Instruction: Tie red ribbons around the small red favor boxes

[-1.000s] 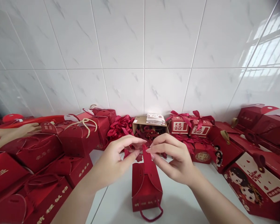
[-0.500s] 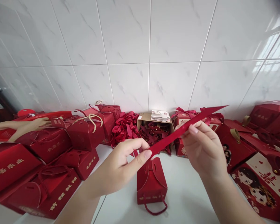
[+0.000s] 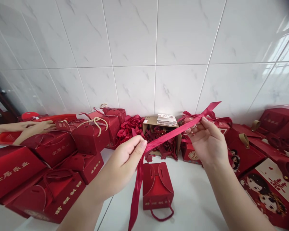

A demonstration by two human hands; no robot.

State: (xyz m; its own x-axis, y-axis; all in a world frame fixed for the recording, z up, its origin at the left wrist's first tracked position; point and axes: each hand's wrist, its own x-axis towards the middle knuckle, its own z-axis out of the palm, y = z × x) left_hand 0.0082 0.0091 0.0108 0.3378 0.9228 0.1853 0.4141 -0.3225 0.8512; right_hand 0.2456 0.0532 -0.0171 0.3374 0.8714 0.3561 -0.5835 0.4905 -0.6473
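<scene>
A red satin ribbon (image 3: 170, 138) is stretched slantwise between my two hands, above the table. My left hand (image 3: 127, 163) pinches it between thumb and forefinger, and a long tail hangs down from there toward the table. Higher up, my right hand (image 3: 208, 142) grips the ribbon close to its other end, whose pointed tip sticks out past the fingers. Below the hands stands a small red gift box (image 3: 158, 186), its top flaps folded in and a rope handle hanging at its front.
Red gift boxes (image 3: 62, 195) crowd the left, and red boxes with cartoon figures (image 3: 265, 195) the right. Against the tiled wall (image 3: 135, 86) lie a heap of red ribbons (image 3: 130, 128) and a cardboard box (image 3: 148, 121) of dark red pieces. Another person's hands (image 3: 36, 128) are at far left.
My left hand has slid along the ribbon, moving slightly left and up, and a tail now hangs from it. My right hand has shifted slightly left and down.
</scene>
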